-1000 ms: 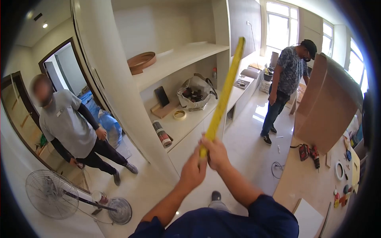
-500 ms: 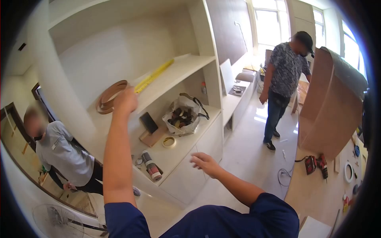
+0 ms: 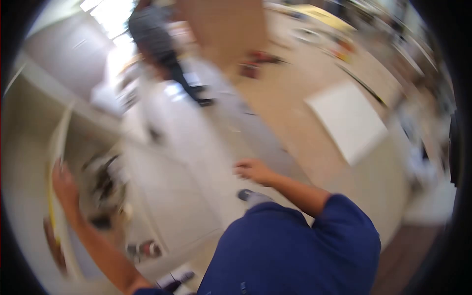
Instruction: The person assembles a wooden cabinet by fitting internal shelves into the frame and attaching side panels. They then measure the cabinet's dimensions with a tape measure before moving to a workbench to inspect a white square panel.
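The whole view is smeared by motion. My left hand [image 3: 65, 184] is at the edge of the white shelf [image 3: 63, 132] on the left, beside a yellow strip [image 3: 50, 196]; whether it holds anything is too blurred to tell. Below it on the shelf lies a coil of brown edging [image 3: 54, 241]. My right hand [image 3: 251, 170] hovers over the floor in front of my body, fingers bent; nothing can be made out in it.
A bag of dark items [image 3: 104, 179] and a roll [image 3: 148, 249] sit in the lower shelf. A worktable [image 3: 290, 123] at right bears a white panel [image 3: 346, 120], a red drill [image 3: 258, 61] and a brown curved piece [image 3: 223, 29]. Another person [image 3: 155, 39] stands beyond.
The view has swung to the right, so the shelf now lies at far left and more of the worktable shows. My left hand has left the brown coil.
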Available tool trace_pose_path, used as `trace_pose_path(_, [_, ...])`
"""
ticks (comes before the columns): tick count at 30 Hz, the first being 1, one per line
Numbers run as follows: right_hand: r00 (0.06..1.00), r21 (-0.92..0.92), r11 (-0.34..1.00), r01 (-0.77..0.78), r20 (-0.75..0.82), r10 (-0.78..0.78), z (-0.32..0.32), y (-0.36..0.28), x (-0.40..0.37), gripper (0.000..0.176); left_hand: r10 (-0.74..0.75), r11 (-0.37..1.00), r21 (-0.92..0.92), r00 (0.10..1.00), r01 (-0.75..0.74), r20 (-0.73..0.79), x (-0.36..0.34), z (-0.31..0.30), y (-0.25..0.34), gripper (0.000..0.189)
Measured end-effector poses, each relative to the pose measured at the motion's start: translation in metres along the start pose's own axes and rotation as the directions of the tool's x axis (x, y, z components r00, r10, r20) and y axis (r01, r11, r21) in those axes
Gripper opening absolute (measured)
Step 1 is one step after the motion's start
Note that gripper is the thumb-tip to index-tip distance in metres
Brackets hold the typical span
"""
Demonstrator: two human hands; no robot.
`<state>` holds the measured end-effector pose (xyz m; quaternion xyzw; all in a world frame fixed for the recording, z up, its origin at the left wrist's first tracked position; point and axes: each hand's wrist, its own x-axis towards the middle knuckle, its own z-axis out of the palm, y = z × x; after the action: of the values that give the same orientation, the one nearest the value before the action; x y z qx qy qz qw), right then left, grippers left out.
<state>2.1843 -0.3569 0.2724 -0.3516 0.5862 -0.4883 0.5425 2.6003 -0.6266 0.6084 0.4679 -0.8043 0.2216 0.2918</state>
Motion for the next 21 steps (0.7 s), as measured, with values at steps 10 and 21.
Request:
trace_pose_path(10, [0.871, 0.079, 0.97, -0.228, -0.43, 0.24, -0.111, 0.114, -0.22, 0.037, 0.452, 0.83, -0.438, 0.045, 0.345, 0.891, -0.442, 0.216, 0.269, 0.041])
trace_pose_path(21, [0.532, -0.089, 0.843, -0.53, -0.81, 0.248, -0.365, 0.322, -0.435, 0.026, 0.696, 0.559, -0.751, 0.294, 0.351, 0.655, -0.368, 0.113, 0.583, 0.043])
